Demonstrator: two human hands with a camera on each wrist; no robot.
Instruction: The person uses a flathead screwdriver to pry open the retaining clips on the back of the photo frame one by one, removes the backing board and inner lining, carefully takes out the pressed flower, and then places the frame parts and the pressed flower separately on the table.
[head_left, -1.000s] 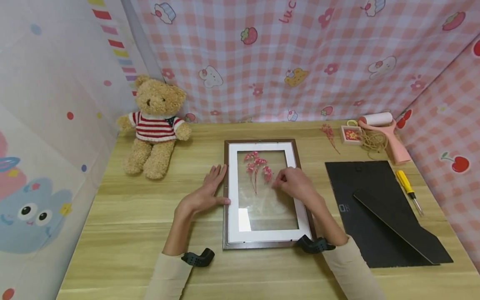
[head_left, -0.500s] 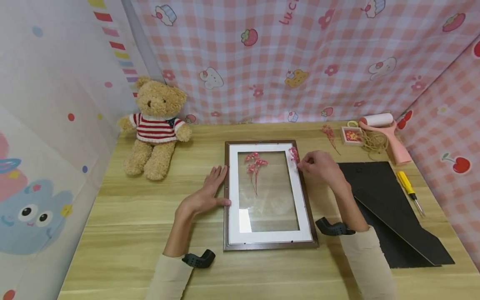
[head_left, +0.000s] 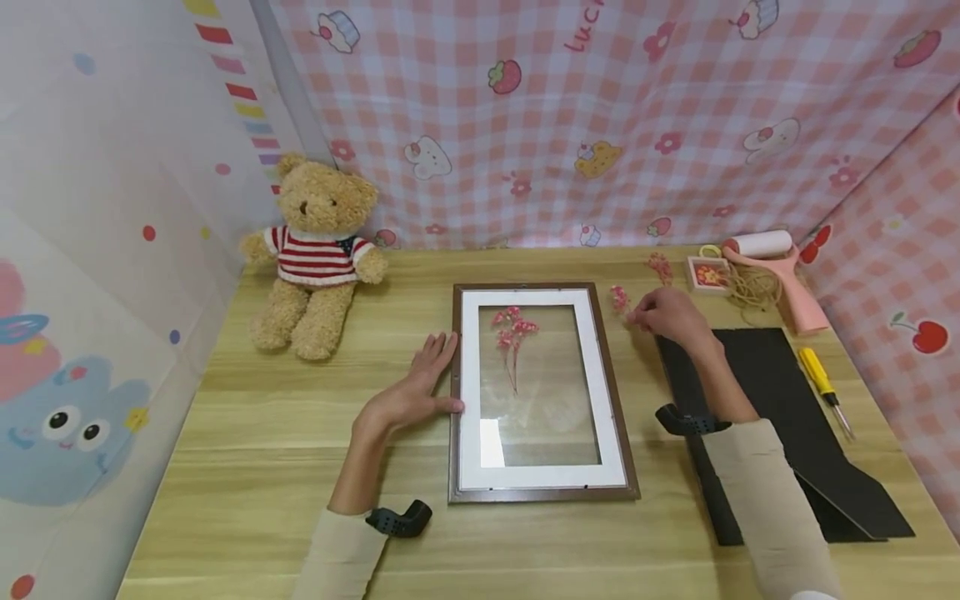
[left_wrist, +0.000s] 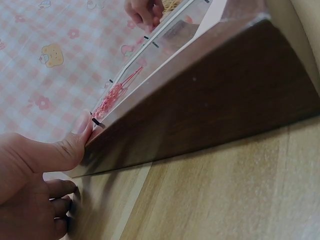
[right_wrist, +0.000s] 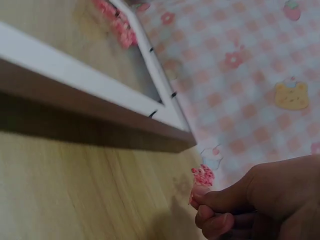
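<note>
Left hand [head_left: 411,392] flat, fingers straight, pressing frame [head_left: 542,492] edge to steady it. Right hand [head_left: 670,315] pinching pink flower sprig [head_left: 618,298] above tabletop [head_left: 262,450].

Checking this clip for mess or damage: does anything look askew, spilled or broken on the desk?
Nothing stands out. The picture frame lies flat and square on the table, the left hand against its edge. The right hand pinches a pink flower sprig just off the frame's corner. The black backing board lies beside it, unbroken.
</note>
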